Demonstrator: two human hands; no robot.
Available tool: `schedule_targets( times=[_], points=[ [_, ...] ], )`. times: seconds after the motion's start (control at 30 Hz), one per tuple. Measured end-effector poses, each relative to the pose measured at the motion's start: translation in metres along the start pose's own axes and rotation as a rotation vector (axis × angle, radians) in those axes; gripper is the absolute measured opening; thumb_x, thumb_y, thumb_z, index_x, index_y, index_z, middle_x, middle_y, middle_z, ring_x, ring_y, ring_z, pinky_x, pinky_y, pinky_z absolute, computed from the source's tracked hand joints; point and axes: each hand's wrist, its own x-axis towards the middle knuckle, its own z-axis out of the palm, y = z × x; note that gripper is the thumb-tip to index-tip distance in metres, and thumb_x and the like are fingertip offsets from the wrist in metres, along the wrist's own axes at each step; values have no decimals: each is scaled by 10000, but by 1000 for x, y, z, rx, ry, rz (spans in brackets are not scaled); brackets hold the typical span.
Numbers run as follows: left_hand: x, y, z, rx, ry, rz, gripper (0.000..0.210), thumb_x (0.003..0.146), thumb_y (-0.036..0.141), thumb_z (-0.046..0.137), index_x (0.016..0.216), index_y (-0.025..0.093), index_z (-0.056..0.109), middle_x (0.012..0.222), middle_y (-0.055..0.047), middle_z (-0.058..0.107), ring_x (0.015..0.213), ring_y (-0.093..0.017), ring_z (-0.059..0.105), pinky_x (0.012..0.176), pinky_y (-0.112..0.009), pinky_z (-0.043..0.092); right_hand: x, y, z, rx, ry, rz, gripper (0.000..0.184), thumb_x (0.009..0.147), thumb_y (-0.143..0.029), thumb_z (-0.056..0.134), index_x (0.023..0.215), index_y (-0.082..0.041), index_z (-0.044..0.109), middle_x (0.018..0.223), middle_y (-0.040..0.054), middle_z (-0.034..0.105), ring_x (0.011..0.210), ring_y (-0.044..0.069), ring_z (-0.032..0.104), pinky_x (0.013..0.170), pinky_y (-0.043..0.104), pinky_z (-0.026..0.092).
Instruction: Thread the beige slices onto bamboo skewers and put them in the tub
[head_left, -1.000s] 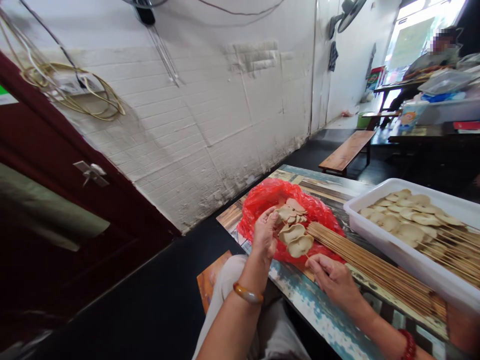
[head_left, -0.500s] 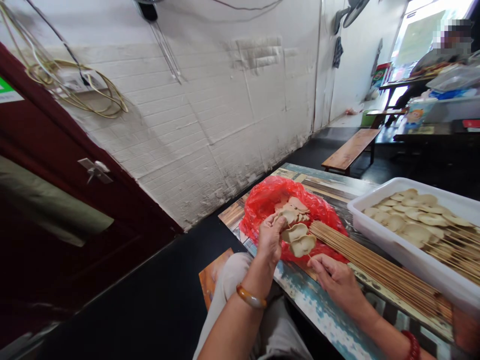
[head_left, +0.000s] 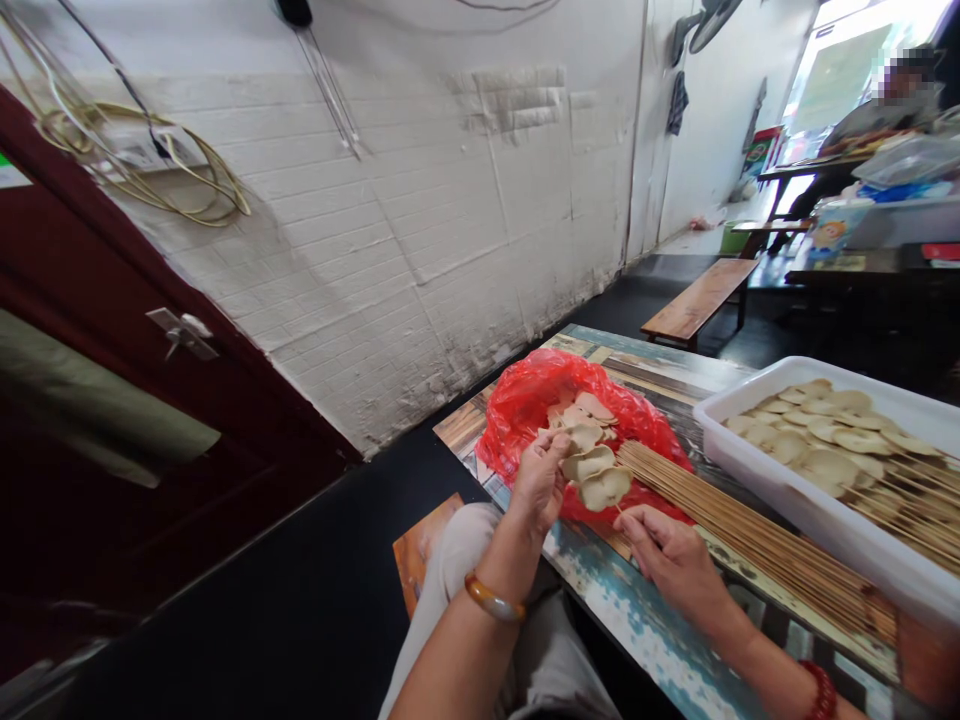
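Note:
My right hand (head_left: 664, 548) pinches the lower end of a thin wooden skewer (head_left: 619, 510). Pale beige round slices (head_left: 606, 489) with curled edges are threaded on it. At the skewer's upper end, my left hand (head_left: 538, 480) has thumb and fingers closed on another beige slice (head_left: 583, 437); whether the tip goes through this one I cannot tell. Just behind lies an open red plastic bag (head_left: 517, 390) with more slices (head_left: 592, 405) in it. A bundle of bare wooden skewers (head_left: 750, 530) rests partly on the bag, beside my right hand.
A white plastic tub (head_left: 806, 515) with skewered slices stands on the patterned table (head_left: 600, 590) at the right. Farther back are a wooden bench (head_left: 701, 298) and a person (head_left: 874, 120) seated at another table. A dark red door (head_left: 97, 330) is at the left.
Both hands stay almost where they were, on the same skewer and slice. The slice in the left hand shows a little more clearly. The view has shifted slightly.

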Motion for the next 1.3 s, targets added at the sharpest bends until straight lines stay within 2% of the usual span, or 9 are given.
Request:
schedule_targets(
  times=[0.13, 0.37, 0.53, 0.67, 0.83, 0.97, 1.13, 1.2, 1.3],
  points=[
    [4, 1, -4, -18, -9, -27, 357, 662, 413, 666, 885, 138, 621, 788, -68, 652, 648, -134, 608, 603, -237, 469, 0, 2, 0, -17, -6, -3, 343, 874, -367, 344, 750, -174, 599, 460, -26, 510, 421, 122, 489, 440, 222, 375],
    [11, -10, -5, 18, 59, -70, 321, 540, 341, 763, 700, 103, 619, 634, -33, 622, 542, -98, 555, 557, -212, 433, 2, 3, 2, -61, -38, -26, 324, 866, -343, 358, 740, -175, 605, 467, -12, 528, 428, 128, 500, 468, 231, 395],
    [10, -20, -9, 33, 40, -85, 300, 569, 336, 747, 712, 102, 624, 630, -30, 610, 532, -87, 538, 541, -204, 416, 2, 4, 2, -62, -74, -2, 334, 861, -377, 375, 670, -188, 573, 466, -21, 504, 431, 124, 488, 454, 226, 381],
    [14, -9, -13, 41, 28, -48, 303, 629, 347, 708, 815, 122, 625, 656, -25, 608, 516, -69, 530, 539, -196, 413, 4, 8, -4, -27, 17, 81, 320, 859, -393, 386, 716, -192, 589, 450, -46, 456, 424, 114, 458, 450, 215, 369],
    [31, 13, -25, 133, 124, 124, 299, 661, 357, 670, 847, 130, 610, 762, -74, 653, 593, -118, 594, 604, -245, 444, 10, 14, -15, 64, 164, 260, 334, 849, -450, 400, 696, -195, 550, 447, -66, 401, 408, 96, 388, 424, 203, 325],
    [47, 13, -37, 342, 211, 245, 232, 691, 330, 626, 821, 138, 632, 730, -57, 649, 590, -114, 571, 588, -230, 419, 12, 15, -18, 58, 169, 318, 326, 846, -466, 402, 779, -195, 570, 450, -68, 406, 403, 97, 377, 416, 205, 318],
    [64, 6, -39, 776, 114, 416, 113, 698, 270, 608, 749, 195, 676, 743, -40, 630, 703, -150, 540, 671, -254, 393, 11, 21, -17, 27, 145, 336, 329, 838, -475, 414, 844, -196, 588, 444, -59, 427, 392, 111, 401, 404, 222, 320],
    [69, 5, -38, 997, 85, 511, 109, 719, 250, 583, 764, 206, 672, 774, -43, 623, 754, -166, 521, 730, -284, 378, 11, 23, -17, 48, 146, 353, 334, 837, -481, 411, 865, -197, 586, 443, -60, 419, 382, 112, 396, 387, 223, 304],
    [73, 5, -39, 1256, 51, 570, 143, 769, 232, 523, 823, 201, 651, 807, -49, 612, 775, -170, 502, 760, -311, 361, 12, 26, -16, 79, 153, 385, 343, 829, -490, 418, 884, -197, 589, 444, -62, 413, 374, 108, 385, 369, 219, 287]
  ],
)
